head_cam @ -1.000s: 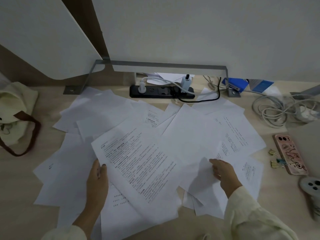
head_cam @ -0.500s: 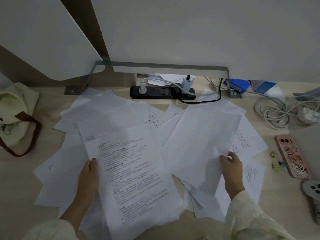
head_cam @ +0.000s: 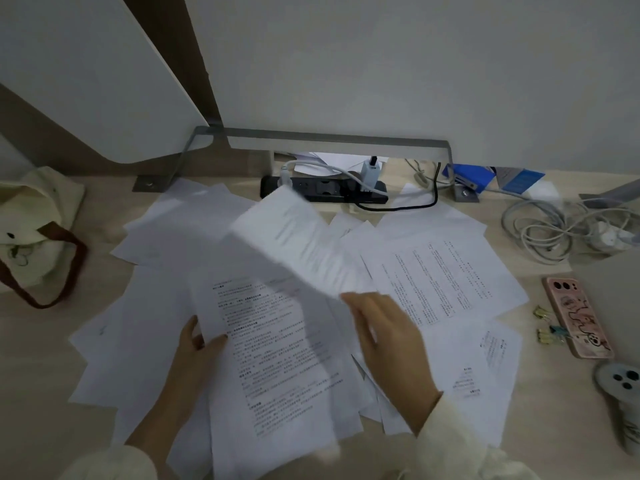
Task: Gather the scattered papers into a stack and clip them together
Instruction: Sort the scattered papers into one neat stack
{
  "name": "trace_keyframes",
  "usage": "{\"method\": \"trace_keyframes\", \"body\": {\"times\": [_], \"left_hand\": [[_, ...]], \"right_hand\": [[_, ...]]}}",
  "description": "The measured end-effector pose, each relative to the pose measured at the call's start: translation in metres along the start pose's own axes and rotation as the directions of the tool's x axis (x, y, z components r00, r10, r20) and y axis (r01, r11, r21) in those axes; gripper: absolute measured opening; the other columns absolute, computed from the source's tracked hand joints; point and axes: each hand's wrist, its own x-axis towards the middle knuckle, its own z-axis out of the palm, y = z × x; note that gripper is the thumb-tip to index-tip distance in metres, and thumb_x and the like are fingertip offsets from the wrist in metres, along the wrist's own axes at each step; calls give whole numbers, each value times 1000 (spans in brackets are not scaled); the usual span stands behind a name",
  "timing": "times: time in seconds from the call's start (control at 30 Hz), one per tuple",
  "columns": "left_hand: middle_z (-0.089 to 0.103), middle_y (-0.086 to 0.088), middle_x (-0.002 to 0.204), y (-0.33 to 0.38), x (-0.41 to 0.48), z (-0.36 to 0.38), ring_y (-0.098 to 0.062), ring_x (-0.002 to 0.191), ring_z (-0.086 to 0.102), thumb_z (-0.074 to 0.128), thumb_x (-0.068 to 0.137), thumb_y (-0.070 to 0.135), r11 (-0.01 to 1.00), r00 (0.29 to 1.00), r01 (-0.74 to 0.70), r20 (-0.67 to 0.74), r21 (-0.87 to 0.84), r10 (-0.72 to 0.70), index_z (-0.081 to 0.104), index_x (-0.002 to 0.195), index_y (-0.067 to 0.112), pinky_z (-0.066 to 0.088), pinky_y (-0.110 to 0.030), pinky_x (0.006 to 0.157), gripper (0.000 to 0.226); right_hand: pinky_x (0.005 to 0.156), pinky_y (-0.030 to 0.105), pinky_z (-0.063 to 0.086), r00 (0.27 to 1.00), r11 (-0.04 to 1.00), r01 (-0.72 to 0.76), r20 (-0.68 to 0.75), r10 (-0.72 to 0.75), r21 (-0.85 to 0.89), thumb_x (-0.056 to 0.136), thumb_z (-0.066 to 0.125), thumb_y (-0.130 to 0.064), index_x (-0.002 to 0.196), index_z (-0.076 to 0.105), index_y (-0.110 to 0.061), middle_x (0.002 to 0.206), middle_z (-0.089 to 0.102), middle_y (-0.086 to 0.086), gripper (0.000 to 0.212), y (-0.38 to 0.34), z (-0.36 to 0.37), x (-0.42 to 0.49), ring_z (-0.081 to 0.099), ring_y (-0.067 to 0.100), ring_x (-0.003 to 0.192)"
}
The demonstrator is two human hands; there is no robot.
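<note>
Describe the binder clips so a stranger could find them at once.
Go to the desk's right side, past the scattered papers, to the pink phone lying face down. The binder clips sit on the bare wood beside its left edge. They are the only small gold things there.

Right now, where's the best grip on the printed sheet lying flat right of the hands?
Probably its near edge, from the person's side, once the right hand releases the lifted sheet. The printed sheet lies flat, uppermost and uncovered there, so fingers can slide under and pinch.
</note>
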Motion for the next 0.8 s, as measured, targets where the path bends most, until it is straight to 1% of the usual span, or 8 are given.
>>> {"method": "trace_keyframes", "body": {"times": [0.1,0.23,0.33,0.47,0.53,0.63,0.73,0.8], "left_hand": [[61,0,118,0,-7,-1,-21,104,56,61,86,24,1000,998,23,55,-8,-23,55,114,24,41,-40,97,28],[52,-1,109,-4,-9,0,-14,78,50,51,93,17,991,997,60,-41,-120,-65,46,122,16,40,-34,85,29],[60,-16,101,-8,-9,-6,-18,73,50,42,96,10,989,991,132,-19,-62,-134,61,101,9,44,-29,67,20],[65,-1,68,-7,-11,-5,-15,64,57,46,93,9,982,986,169,-2,-82,-170,62,84,15,48,-20,48,18],[65,-2,75,-6,-12,-5,-14,67,59,48,94,14,984,987,159,3,-79,-159,62,87,16,49,-25,56,16],[66,2,97,-6,-13,-10,-18,90,62,50,93,27,992,991,125,40,-3,-125,60,104,25,49,-30,71,15],[66,-4,91,-4,-13,-11,-19,82,61,50,93,16,990,990,137,29,24,-138,63,99,17,47,-26,65,15],[65,-6,87,-3,-13,-12,-19,77,59,48,93,12,989,989,143,20,46,-144,62,102,11,47,-23,59,17]], "right_hand": [[59,24,46,992,996,89,92,-86,-29,84,54,-12,93,65,-14,78,67,-1,15,-9,30,-17,59,14,68],[54,15,38,974,992,102,210,-85,-71,83,51,-18,78,65,-19,68,63,-6,15,-15,58,-36,56,10,59],[49,13,38,967,995,39,254,-15,-91,81,45,-23,74,63,-22,66,60,-9,20,-20,69,-42,55,7,55],[51,17,40,946,973,92,323,-19,-214,62,64,-16,68,65,-23,67,59,-6,8,-23,76,-43,54,10,58],[48,19,38,928,945,58,365,69,-323,46,79,-14,60,66,-24,62,59,-6,22,-20,74,-43,54,11,54],[38,15,20,914,917,-45,355,198,-396,32,86,-15,51,66,-28,38,51,-8,31,-9,62,-41,47,7,32],[32,15,31,931,956,-148,291,221,-252,56,76,-18,71,71,-31,44,60,-10,20,3,43,-46,52,4,35],[50,15,45,916,952,-302,262,303,-48,77,60,-21,86,70,-27,68,70,-14,15,10,28,-49,63,3,57]]}}
